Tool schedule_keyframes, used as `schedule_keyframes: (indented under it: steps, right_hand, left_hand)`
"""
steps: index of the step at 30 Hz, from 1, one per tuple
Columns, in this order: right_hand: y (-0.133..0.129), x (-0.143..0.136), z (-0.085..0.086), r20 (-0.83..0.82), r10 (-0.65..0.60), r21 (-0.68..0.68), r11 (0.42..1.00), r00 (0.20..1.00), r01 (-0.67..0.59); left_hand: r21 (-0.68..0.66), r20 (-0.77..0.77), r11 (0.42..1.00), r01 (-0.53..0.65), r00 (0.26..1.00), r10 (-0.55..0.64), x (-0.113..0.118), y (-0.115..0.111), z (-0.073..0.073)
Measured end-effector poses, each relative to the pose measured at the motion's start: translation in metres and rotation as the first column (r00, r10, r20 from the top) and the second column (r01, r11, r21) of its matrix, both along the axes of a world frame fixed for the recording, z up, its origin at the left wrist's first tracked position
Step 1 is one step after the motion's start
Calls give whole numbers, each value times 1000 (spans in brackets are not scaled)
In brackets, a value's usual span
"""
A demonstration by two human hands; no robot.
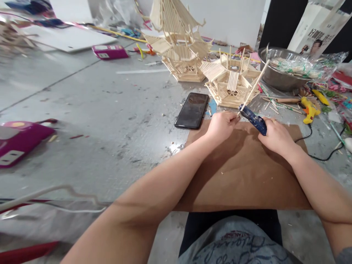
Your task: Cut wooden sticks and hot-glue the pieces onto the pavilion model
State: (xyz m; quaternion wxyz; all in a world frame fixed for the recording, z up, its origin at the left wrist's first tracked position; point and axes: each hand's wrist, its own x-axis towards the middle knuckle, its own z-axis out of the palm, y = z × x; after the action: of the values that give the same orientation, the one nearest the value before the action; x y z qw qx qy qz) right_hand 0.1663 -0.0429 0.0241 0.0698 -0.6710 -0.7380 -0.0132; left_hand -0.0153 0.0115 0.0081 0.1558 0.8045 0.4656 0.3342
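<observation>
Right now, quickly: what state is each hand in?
Left hand: closed, fingertips pinching the lower end of a wooden stick.
Right hand: closed around a dark blue tool.

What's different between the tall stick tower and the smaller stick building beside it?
The tall tower rises well above the smaller building. The tower carries a steep upper roof, its tip cut off by the picture; the building shows bare uprights poking above its lower roofing. The tower stands farther back, the building nearer the camera. Both are made of thin, pale sticks.
</observation>
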Motion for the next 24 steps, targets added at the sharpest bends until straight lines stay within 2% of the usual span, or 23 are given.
schedule_keyframes:
  steps: [7,16,24]
  right_hand:
    - [-4,-7,0,15,17,-2,1000,1000,-17]
    - [-5,-8,-1,20,17,1,1000,1000,-17]
    - [-5,-10,0,83,-15,-42,999,996,18]
  left_hand:
    - [78,-57,996,36,998,-32,3,-2,-4]
    - [105,-92,992,63,994,-54,4,-1,-5]
    - [10,-134,997,78,988,-76,4,-4,-2]
